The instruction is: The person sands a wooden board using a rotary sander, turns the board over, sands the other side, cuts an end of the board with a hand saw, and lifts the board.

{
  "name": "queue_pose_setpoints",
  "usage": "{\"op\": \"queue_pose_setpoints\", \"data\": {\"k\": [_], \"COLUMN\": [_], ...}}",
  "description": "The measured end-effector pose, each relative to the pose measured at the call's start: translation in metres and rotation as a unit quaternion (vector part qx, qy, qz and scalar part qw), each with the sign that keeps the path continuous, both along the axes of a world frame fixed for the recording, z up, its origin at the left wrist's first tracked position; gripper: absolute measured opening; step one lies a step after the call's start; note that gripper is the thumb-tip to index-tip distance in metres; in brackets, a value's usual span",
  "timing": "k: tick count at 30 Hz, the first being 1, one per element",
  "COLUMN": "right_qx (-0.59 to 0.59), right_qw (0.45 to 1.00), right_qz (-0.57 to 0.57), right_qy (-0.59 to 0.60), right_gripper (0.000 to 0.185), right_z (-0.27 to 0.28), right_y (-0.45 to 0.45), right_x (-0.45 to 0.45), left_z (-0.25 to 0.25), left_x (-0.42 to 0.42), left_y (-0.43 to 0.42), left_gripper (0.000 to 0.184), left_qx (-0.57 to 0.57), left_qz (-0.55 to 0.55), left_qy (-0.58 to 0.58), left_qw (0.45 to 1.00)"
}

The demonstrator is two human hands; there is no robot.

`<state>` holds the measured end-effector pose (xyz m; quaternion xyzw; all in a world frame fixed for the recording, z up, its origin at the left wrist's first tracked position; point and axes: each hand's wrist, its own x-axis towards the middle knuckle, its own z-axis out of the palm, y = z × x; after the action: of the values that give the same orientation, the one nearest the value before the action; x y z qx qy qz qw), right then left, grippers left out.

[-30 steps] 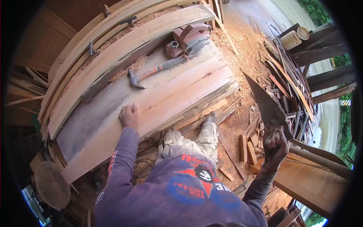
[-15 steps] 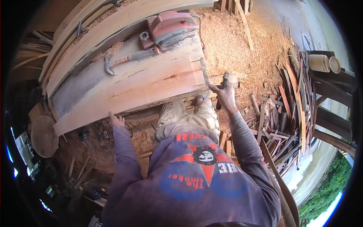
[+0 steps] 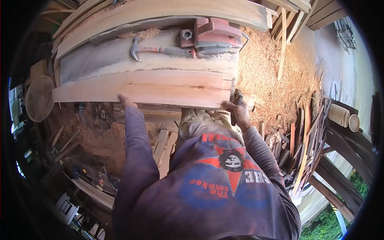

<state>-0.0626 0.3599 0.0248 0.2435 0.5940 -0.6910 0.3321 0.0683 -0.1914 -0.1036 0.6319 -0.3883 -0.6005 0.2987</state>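
A long pale board (image 3: 160,86) lies along the near side of the workbench (image 3: 104,56). My left hand (image 3: 127,101) touches the board's near edge, left of the middle, its thumb or finger on top and the rest partly hidden. At the board's right end, my right hand (image 3: 238,110) is closed around the dark handle of a handsaw (image 3: 233,96), its thumb against the board's corner. The saw's blade is seen nearly edge-on. A claw hammer (image 3: 160,49) lies behind the board, beside a red power planer (image 3: 212,34).
Curved planks (image 3: 160,12) lie along the back of the bench. Wood shavings (image 3: 268,64) cover the floor on the right, near a pile of scrap strips (image 3: 304,140). A round disc (image 3: 39,99) stands at the left, and a pale bucket (image 3: 338,115) at the far right.
The saw, raised at my right side a second ago, is now at the board's right end. My left hand has moved from the board's top to its near edge, and the view has turned.
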Motion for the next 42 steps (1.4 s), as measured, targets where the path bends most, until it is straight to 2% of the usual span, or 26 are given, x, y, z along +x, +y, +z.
{"op": "queue_pose_setpoints", "data": {"k": [1, 5, 7, 9, 10, 12, 15, 16, 18, 19, 20, 24, 26, 27, 28, 29, 30, 32, 33, 35, 36, 38, 39, 40, 41, 42], "right_qx": [0.018, 0.085, 0.091, 0.082, 0.072, 0.066, 0.055, 0.061, 0.061, 0.052, 0.037, 0.044, 0.041, 0.029, 0.018, 0.053, 0.039, 0.052, 0.060, 0.074, 0.080, 0.021, 0.058, 0.041, 0.096, 0.061], "right_qw": [0.999, 0.991, 0.991, 0.991, 0.992, 0.990, 0.993, 0.990, 0.991, 0.991, 0.987, 0.969, 0.975, 0.973, 0.973, 0.976, 0.979, 0.983, 0.984, 0.987, 0.987, 0.997, 0.996, 0.997, 0.989, 0.997], "right_qz": [0.033, 0.098, 0.093, 0.102, 0.104, 0.118, 0.055, 0.075, 0.069, 0.077, 0.121, 0.212, 0.188, 0.198, 0.207, 0.167, 0.169, 0.125, 0.115, 0.126, 0.118, 0.041, 0.059, 0.045, 0.097, 0.049], "right_qy": [-0.007, -0.026, -0.031, -0.027, -0.016, -0.032, -0.093, -0.101, -0.095, -0.098, -0.099, -0.119, -0.115, -0.111, -0.104, -0.127, -0.107, -0.126, -0.125, -0.069, -0.071, -0.062, -0.037, -0.037, -0.061, -0.022], "right_gripper": [0.030, 0.023, 0.019, 0.018, 0.018, 0.018, 0.025, 0.031, 0.033, 0.033, 0.019, 0.027, 0.024, 0.023, 0.023, 0.025, 0.026, 0.027, 0.027, 0.022, 0.022, 0.025, 0.022, 0.021, 0.022, 0.020], "right_z": [-0.004, 0.001, 0.013, 0.012, 0.014, 0.017, 0.009, 0.009, 0.004, 0.011, 0.025, 0.033, 0.035, 0.043, 0.049, 0.040, 0.042, 0.053, 0.051, 0.041, 0.035, 0.016, -0.001, 0.001, 0.013, 0.024], "right_y": [0.001, 0.004, -0.008, -0.011, -0.010, -0.013, -0.012, -0.012, -0.010, -0.009, -0.009, -0.003, -0.001, 0.000, -0.001, -0.002, -0.001, -0.008, -0.007, -0.007, -0.007, -0.008, -0.002, -0.003, -0.003, -0.011], "right_x": [-0.003, -0.020, -0.028, -0.031, -0.031, -0.036, -0.040, -0.041, -0.040, -0.042, -0.049, -0.056, -0.054, -0.056, -0.058, -0.054, -0.053, -0.052, -0.052, -0.044, -0.039, -0.033, -0.028, -0.026, -0.031, -0.026], "left_z": [-0.007, -0.037, -0.022, 0.040, 0.034, 0.021, 0.091, 0.094, 0.103, 0.117, 0.129, 0.124, 0.110, 0.123, 0.136, 0.118, 0.127, 0.120, 0.120, 0.127, 0.128, 0.128, 0.128, 0.135, 0.147, 0.159], "left_x": [0.008, 0.020, 0.007, -0.009, 0.009, 0.030, 0.004, 0.009, 0.010, -0.001, -0.015, -0.029, -0.023, -0.031, -0.043, -0.032, -0.037, -0.032, -0.033, -0.036, -0.038, -0.047, -0.049, -0.054, -0.061, -0.066], "left_y": [0.000, 0.006, 0.016, 0.042, 0.050, 0.065, 0.203, 0.235, 0.311, 0.342, 0.362, 0.375, 0.353, 0.352, 0.348, 0.337, 0.336, 0.323, 0.316, 0.299, 0.289, 0.263, 0.245, 0.226, 0.210, 0.192], "left_gripper": [0.067, 0.086, 0.091, 0.088, 0.088, 0.089, 0.092, 0.095, 0.096, 0.097, 0.097, 0.095, 0.089, 0.059, 0.045, 0.043, 0.043, 0.045, 0.045, 0.045, 0.045, 0.043, 0.045, 0.045, 0.044, 0.044], "left_qx": [-0.002, -0.165, -0.204, -0.032, -0.030, -0.025, 0.146, 0.227, 0.302, 0.309, 0.315, 0.262, 0.208, 0.162, 0.114, 0.100, 0.080, 0.042, 0.048, 0.106, 0.112, 0.046, -0.025, -0.033, -0.109, -0.185], "left_qz": [0.012, -0.010, -0.016, 0.053, 0.060, -0.063, -0.068, -0.114, -0.170, -0.169, -0.173, -0.169, -0.218, -0.208, -0.199, -0.226, -0.227, -0.323, -0.333, -0.455, -0.463, -0.499, -0.507, -0.499, -0.487, -0.466], "left_qy": [-0.004, -0.216, -0.272, -0.180, -0.189, -0.201, -0.225, -0.200, -0.076, -0.073, -0.071, -0.035, -0.020, -0.066, -0.109, -0.080, -0.116, -0.192, -0.187, -0.199, -0.197, -0.195, -0.212, -0.220, -0.221, -0.226], "left_qw": [1.000, 0.962, 0.940, 0.982, 0.980, 0.977, 0.961, 0.946, 0.935, 0.933, 0.931, 0.950, 0.953, 0.962, 0.967, 0.966, 0.964, 0.926, 0.923, 0.861, 0.857, 0.843, 0.835, 0.837, 0.838, 0.835]}}
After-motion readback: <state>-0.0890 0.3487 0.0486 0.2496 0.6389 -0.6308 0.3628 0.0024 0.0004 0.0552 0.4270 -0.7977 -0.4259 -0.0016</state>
